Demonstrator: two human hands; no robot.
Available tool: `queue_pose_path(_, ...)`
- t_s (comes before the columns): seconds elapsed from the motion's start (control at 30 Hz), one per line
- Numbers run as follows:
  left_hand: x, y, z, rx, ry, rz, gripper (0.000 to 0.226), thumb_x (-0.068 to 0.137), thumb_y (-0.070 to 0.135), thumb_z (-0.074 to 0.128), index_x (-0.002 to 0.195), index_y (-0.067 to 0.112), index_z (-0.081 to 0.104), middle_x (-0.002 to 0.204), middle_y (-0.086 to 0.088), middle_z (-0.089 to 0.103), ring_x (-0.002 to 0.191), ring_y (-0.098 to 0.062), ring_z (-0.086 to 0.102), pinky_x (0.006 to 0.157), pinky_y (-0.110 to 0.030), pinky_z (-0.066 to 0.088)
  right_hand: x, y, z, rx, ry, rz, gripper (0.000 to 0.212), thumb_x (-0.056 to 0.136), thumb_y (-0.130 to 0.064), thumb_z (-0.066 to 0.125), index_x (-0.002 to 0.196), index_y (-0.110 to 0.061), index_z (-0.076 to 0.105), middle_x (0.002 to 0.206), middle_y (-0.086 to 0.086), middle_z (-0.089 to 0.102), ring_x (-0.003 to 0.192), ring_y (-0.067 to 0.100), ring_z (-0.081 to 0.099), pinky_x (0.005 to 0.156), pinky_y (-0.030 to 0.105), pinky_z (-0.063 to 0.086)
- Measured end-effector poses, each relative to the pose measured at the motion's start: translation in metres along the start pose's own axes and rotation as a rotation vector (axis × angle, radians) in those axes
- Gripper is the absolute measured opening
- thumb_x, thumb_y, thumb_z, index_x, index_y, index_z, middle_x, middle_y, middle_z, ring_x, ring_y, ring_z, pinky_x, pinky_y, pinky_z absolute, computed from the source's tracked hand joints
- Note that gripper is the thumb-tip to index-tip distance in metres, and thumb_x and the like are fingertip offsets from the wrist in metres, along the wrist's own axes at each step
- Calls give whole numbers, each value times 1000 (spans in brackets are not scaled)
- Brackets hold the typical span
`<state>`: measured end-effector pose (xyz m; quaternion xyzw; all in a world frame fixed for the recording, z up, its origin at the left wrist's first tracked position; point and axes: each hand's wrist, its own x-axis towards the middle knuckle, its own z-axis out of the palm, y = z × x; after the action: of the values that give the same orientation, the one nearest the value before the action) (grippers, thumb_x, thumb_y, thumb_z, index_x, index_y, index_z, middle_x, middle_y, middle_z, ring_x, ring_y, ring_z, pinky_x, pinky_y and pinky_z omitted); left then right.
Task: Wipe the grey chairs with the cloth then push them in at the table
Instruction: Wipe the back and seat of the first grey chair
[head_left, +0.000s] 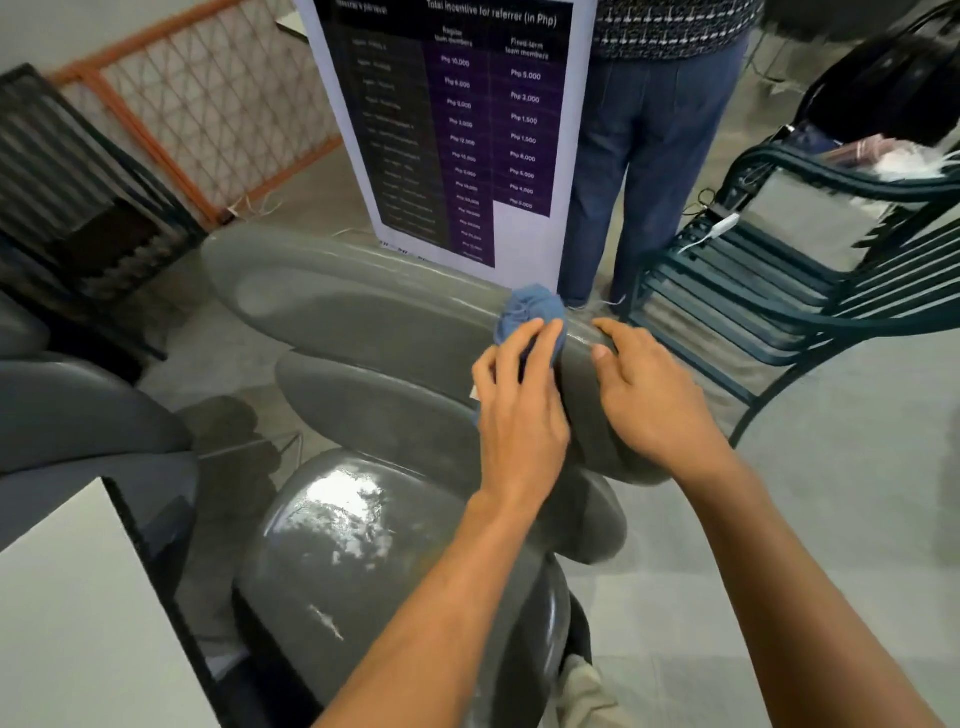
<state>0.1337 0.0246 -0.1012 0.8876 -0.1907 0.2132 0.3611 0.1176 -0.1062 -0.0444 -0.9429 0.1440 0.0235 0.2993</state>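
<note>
The blue cloth (530, 317) is bunched under the left hand (519, 405) on the grey chair (363, 322) backrest, steadied by the flat right hand (649, 395), so wiping's underway; seat probably next.

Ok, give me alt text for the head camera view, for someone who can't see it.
A left hand presses a crumpled blue cloth on a glossy grey plastic chair's backrest while the right hand steadies it.
</note>
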Motion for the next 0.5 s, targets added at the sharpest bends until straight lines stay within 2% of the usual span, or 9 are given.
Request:
queue_pose_path(0.1, -11, -19, -7, -37, -65, -11, 51, 98, 2, 53, 148, 15, 53, 148, -4, 49, 126, -31, 48, 110, -21, 36, -4, 5, 1, 43, 10, -5, 46, 109, -30, 37, 154, -18, 37, 148, 10, 47, 136, 31, 43, 108, 46, 37)
queue_pose_path(0.17, 2, -35, -14, -37, -19, -113, 50, 98, 0, 54, 146, 14, 55, 145, -4, 50, 124, -29, 48, 108, -10, 27, -10, 9, 1, 71, 22, 2, 46, 109, -29, 36, 154, -20, 37, 146, 9, 47, 135, 30, 43, 108, 46, 37)
queue_pose_path(0.2, 12, -40, -17, -34, 14, -153, 48, 98, -1, 55, 144, 12, 55, 144, -5, 50, 123, -29, 49, 107, -8, 25, -13, 11, 2, 85, 35, 4, 46, 109, -29, 36, 154, -20, 37, 145, 9, 47, 134, 30, 44, 108, 46, 37)
queue_pose_path(0.23, 23, -41, -19, -26, 44, -172, 46, 98, 0, 54, 143, 11, 56, 143, -6, 51, 121, -30, 49, 106, -10, 26, -15, 12, 3, 95, 54, 4, 45, 109, -28, 36, 154, -20, 38, 145, 9, 48, 134, 30, 44, 108, 46, 38)
queue_pose_path(0.3, 37, -30, -16, -1, 64, -161, 44, 98, 1, 53, 142, 9, 56, 143, -6, 54, 119, -31, 48, 107, -23, 34, -17, 14, 7, 108, 88, 2, 45, 108, -27, 38, 152, -19, 41, 143, 10, 49, 133, 31, 45, 108, 47, 38)
queue_pose_path(0.4, 25, 5, -5, 10, -18, 14, 44, 97, 1, 54, 139, 11, 60, 142, -4, 58, 117, -31, 45, 105, -42, 43, -15, 16, 11, 138, 114, -3, 44, 107, -23, 41, 150, -17, 43, 142, 12, 51, 132, 32, 47, 109, 48, 38)
queue_pose_path(0.43, 14, 14, -2, 6, -58, 82, 42, 98, 3, 55, 139, 11, 60, 143, -4, 58, 117, -32, 45, 105, -43, 43, -15, 17, 11, 163, 111, -3, 43, 107, -21, 41, 150, -18, 44, 142, 11, 52, 132, 31, 47, 109, 48, 38)
queue_pose_path(0.5, -4, 19, -3, -20, -131, 149, 40, 102, 11, 56, 142, 12, 59, 148, -3, 55, 120, -31, 45, 109, -36, 40, -15, 18, 8, 258, 100, 1, 44, 105, -18, 42, 149, -20, 45, 142, 9, 53, 132, 27, 48, 111, 45, 37)
